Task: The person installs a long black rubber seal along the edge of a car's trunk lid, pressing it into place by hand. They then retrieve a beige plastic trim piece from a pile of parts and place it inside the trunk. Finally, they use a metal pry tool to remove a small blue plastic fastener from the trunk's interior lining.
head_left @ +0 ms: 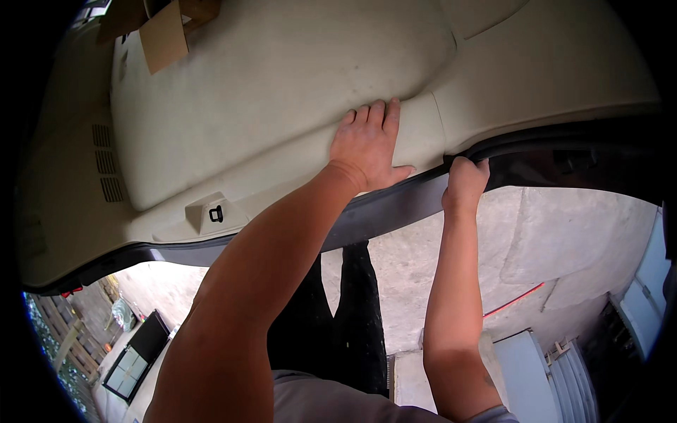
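My left hand (368, 146) lies flat on the beige trim panel (416, 130) along the rear edge of a car's load area, its fingers stretched out and its thumb spread toward the sill. Just to its right, my right hand (467, 182) is closed at the panel's edge on a black rubber weatherstrip (508, 139). The strip continues to the right along the body opening. What the fingertips do beneath the strip is hidden. Below the trim runs the dark painted sill (381, 209) of the car.
Left of my arm, a black metal loop (216, 213) sits in a trim recess. An opened cardboard box (163, 37) stands at the far left inside the car. Beyond the sill lies a concrete floor (557, 233), with a dark framed panel (136, 354) at lower left.
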The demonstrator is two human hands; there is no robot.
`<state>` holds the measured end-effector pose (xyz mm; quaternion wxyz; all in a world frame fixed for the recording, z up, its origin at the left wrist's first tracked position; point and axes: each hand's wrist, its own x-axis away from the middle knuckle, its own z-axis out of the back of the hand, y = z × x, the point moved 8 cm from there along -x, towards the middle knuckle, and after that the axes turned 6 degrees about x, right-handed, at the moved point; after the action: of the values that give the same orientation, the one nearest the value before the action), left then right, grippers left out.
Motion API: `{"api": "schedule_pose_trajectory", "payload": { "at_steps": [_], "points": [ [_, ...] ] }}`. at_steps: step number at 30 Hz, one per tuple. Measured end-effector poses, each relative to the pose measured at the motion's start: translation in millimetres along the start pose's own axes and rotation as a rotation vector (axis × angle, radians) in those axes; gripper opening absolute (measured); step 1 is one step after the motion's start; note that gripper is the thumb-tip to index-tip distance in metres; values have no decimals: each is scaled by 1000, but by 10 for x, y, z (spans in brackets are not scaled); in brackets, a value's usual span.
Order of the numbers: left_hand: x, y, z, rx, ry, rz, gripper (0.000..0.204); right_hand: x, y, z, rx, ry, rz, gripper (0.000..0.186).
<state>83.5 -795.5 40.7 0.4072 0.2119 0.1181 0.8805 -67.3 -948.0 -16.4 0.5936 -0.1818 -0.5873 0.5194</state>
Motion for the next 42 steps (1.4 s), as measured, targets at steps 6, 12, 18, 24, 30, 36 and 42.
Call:
{"api": "schedule_pose_trajectory", "payload": {
  "at_steps": [6,12,18,24,30,36,42],
  "points": [
    [18,-12,14,8,103,-34,111,105,-114,-25,-87,-197,-85,45],
    [-6,19,20,-22,36,-19,111,-23,71,71,209,-31,438,59],
    [23,18,-5,11,65,-26,112,81,6,84,510,-5,583,42],
    [-1,4,22,4,66,-40,112,103,-108,-8,498,-6,484,41],
    [7,27,15,-33,88,-43,113,12,80,-205,-234,2,-242,40],
    [12,9,13,-3,60,-26,113,108,111,-76,-154,10,-272,29],
    [8,26,-1,0,57,-30,110,-8,100,24,-4,-248,-266,30]
  ]
}}
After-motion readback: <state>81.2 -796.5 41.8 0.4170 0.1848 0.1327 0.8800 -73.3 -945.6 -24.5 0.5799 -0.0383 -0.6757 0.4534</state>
